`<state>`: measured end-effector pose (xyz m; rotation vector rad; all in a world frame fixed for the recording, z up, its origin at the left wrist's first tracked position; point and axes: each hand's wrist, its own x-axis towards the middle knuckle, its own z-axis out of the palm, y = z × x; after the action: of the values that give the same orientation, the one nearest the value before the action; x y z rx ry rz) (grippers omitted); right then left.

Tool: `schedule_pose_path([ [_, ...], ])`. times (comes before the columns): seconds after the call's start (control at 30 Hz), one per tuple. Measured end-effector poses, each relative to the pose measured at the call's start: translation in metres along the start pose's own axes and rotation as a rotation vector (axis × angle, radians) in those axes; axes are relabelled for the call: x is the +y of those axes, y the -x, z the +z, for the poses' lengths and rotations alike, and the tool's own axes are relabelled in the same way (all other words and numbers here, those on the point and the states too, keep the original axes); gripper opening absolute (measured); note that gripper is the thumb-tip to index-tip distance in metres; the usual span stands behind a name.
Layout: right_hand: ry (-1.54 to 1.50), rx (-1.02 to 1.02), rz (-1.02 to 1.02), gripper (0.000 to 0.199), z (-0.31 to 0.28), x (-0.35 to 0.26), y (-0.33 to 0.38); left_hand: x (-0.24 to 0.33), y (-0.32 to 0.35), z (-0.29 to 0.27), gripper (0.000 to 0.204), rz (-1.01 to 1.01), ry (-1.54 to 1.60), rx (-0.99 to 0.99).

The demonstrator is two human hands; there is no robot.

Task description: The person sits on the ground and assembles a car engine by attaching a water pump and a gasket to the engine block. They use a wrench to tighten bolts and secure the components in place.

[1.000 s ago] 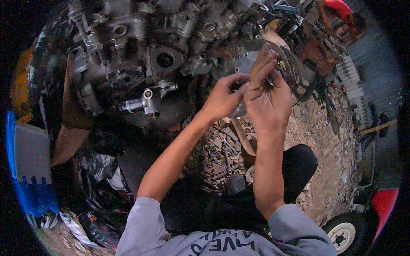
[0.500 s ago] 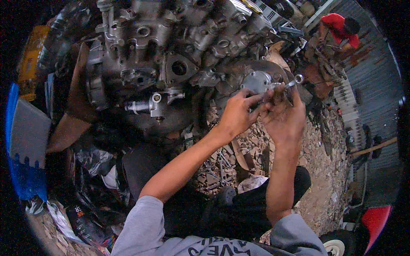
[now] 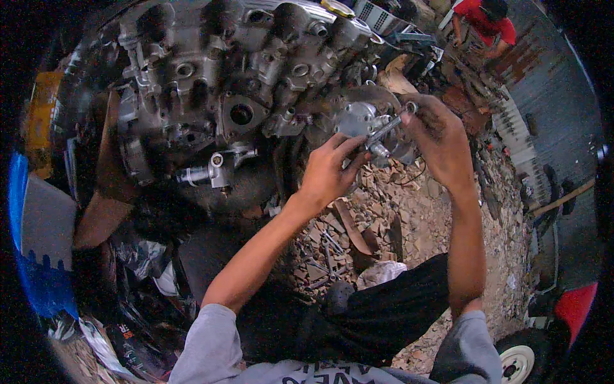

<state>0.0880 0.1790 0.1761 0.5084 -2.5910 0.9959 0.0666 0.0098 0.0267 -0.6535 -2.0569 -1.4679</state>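
Observation:
A dark, greasy engine (image 3: 211,96) lies in front of me. At its right end is a round silver cover (image 3: 355,120) with bolts and a short metal fitting (image 3: 380,151). A ring-ended wrench (image 3: 387,130) slants across beside the cover. My right hand (image 3: 444,144), with blackened fingers, grips it near its upper ring end. My left hand (image 3: 329,168) has thumb and forefinger closed at the wrench's lower end, next to the fitting. Those fingers partly hide where the wrench meets the part.
A silver pipe housing (image 3: 219,171) sticks out of the engine's near side. Below, several wrenches (image 3: 329,249) lie on broken rubble (image 3: 416,217) by my legs. Brown cardboard (image 3: 105,185) stands at left. A person in red (image 3: 484,25) is at the far right; a wheel (image 3: 515,365) is at lower right.
My right hand has moved right and turned, drawing apart from my left hand. The wrench now slants down toward the left fingers. The whole view has shifted slightly.

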Motion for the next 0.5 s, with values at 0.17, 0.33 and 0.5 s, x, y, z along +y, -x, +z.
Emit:
schedule_pose_path([
  [0.17, 0.328, -0.056, -0.121, 0.035, -0.016, -0.006, 0.009, 0.000, 0.001, -0.003, 0.037, 0.034, -0.028, -0.019],
  [0.33, 0.159, 0.106, -0.338, 0.030, 0.003, -0.014, 0.010, 0.002, 0.002, -0.004, 0.039, 0.050, -0.091, -0.063],
  [0.5, 0.611, -0.144, -0.235, 0.023, -0.007, -0.021, -0.012, 0.006, -0.003, -0.006, 0.040, 0.082, -0.171, -0.116],
])
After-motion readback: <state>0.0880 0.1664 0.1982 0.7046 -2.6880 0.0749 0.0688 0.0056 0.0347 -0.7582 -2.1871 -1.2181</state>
